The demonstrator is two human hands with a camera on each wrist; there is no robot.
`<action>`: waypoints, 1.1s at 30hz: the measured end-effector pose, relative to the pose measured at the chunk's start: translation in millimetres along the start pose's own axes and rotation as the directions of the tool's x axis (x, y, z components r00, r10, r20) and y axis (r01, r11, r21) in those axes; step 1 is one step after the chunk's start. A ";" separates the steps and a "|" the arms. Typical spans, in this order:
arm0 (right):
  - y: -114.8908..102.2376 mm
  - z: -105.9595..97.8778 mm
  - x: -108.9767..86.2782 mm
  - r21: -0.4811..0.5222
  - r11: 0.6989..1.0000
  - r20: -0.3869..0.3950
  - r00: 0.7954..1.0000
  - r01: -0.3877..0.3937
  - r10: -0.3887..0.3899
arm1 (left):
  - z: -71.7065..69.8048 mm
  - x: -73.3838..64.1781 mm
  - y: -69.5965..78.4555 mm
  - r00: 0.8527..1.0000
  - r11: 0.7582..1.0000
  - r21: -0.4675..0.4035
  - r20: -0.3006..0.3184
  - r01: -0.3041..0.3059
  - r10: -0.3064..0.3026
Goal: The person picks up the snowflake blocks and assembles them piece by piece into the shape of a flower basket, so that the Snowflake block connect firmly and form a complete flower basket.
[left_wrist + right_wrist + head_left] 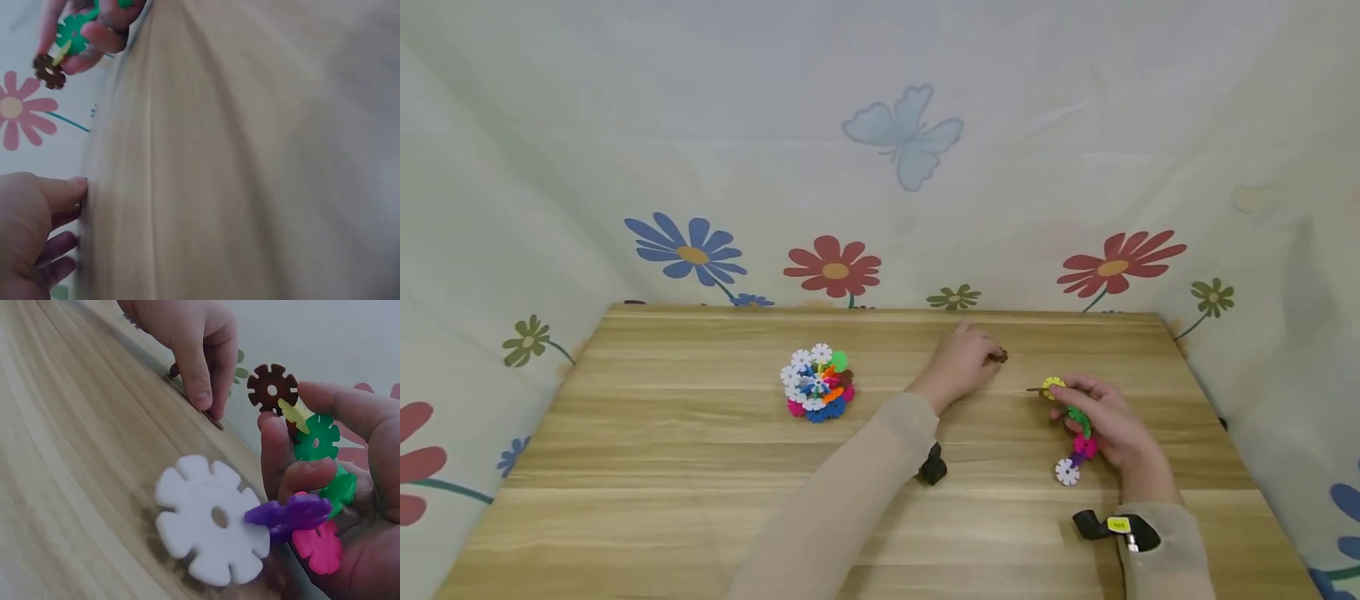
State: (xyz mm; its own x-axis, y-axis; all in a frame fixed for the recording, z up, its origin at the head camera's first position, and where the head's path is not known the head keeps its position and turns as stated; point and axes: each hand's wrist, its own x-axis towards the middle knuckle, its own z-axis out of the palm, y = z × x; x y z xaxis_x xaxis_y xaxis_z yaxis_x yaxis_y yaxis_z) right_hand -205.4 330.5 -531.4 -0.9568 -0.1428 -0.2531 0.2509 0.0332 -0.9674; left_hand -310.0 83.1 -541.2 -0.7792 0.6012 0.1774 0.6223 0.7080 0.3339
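My right hand [1112, 425] holds a bent chain of notched plastic snowflake discs. In the right wrist view a brown disc [273, 389] tops the chain by the fingertips, followed by a yellow disc [294, 415], green discs [317, 439], a pink disc [317, 550], a purple disc [290, 515] and a white disc [209, 519] at the lower end. Over at the far part of the table, my left hand [961, 365] pinches a loose brown disc [1000, 356] low at the tabletop. That loose disc [214, 420] is mostly covered by the thumb and fingers.
A round cluster of joined discs [818, 383], in many colours, sits left of my left forearm on the wooden table [685, 483]. Behind the table's back edge hangs a flowered cloth [760, 167]. Black wrist devices [1138, 532] are strapped on both sleeves.
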 end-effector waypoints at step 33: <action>-16.2 133.0 26.5 -0.048 0.999 0.055 0.998 0.013 -0.011 | -43.9 -161.9 -43.7 0.902 0.444 -0.871 -0.003 0.209 -0.432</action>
State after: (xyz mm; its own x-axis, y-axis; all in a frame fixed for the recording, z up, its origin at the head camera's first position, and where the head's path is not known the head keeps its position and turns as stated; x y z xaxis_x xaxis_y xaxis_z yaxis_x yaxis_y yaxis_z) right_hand -215.4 194.6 -521.9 -0.9500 -0.1969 -0.2422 0.2309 0.0788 -0.9698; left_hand -214.3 -61.4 -543.9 -0.9717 0.2355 0.0191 0.0479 0.1171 0.9920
